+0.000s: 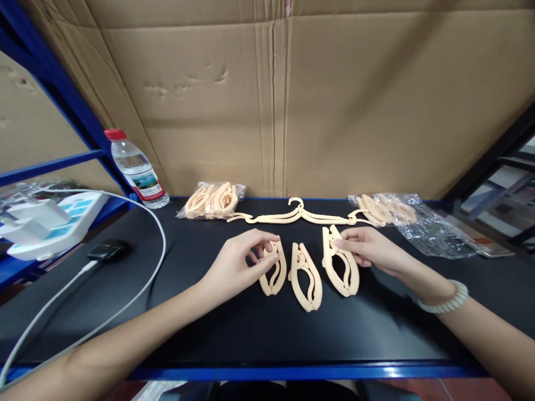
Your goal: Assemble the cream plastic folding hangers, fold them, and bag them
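Note:
Three folded beige plastic hangers lie side by side on the black shelf top (251, 328). My left hand (240, 264) pinches the upper end of the left folded hanger (273, 278), fingers curled round it. My right hand (368, 248) grips the upper end of the right folded hanger (340, 267). The middle folded hanger (306, 278) lies untouched between them. Behind them an unfolded beige hanger (298, 214) lies flat, spread wide.
A plastic bag of folded hangers (213, 199) sits at the back left, an opened bag (401, 214) with more at the back right. A water bottle (136, 170), a white power strip (54, 223), a white cable (137, 289) and a black device (108, 249) are on the left. Cardboard (292, 94) stands behind.

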Tool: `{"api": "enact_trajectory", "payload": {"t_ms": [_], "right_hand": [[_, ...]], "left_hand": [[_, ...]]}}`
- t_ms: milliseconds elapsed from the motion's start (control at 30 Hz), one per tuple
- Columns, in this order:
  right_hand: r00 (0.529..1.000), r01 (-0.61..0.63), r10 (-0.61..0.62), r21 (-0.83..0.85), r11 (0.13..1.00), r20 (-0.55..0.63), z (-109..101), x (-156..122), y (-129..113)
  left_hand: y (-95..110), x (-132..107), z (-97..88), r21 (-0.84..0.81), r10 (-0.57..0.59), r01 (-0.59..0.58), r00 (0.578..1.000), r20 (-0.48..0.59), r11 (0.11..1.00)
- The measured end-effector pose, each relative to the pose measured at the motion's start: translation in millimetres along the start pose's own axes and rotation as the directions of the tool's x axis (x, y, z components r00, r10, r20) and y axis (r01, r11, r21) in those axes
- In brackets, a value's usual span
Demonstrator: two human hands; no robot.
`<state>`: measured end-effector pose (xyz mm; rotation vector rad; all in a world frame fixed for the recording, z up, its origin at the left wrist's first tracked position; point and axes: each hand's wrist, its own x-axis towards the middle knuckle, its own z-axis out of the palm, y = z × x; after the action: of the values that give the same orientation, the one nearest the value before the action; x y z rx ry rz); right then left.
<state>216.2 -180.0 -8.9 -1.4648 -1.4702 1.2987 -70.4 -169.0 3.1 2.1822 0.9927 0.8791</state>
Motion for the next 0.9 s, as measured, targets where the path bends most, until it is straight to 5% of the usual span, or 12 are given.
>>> {"api": "enact_trajectory", "payload": {"t_ms": [167, 467, 733, 900], "right_hand": [[0.996, -0.091, 0.091, -0.101, 0.991, 0.000, -8, 7, 13], [0.990, 0.021, -0.070, -0.369, 0.929, -0.120, 7, 1, 14], [0.980, 0.084, -0.157, -0.464, 0.882, -0.121, 13, -2, 14], [0.923, 0.300, -0.383, -0.698, 0.651, 0.039, 1, -17, 2]], "left_hand": [[-10, -7, 4.7, 0.395, 0.159, -0.209, 0.975, 0.155, 0.895], [8, -21, 20.3, 0.352, 0.282, -0.447, 0.858, 0.430, 0.822], [5, -22, 24.3, 0.321, 0.236, -0.444, 0.821, 0.520, 0.837], [1, -22, 22.8, 0.353, 0.195, -0.426, 0.823, 0.533, 0.833]]}}
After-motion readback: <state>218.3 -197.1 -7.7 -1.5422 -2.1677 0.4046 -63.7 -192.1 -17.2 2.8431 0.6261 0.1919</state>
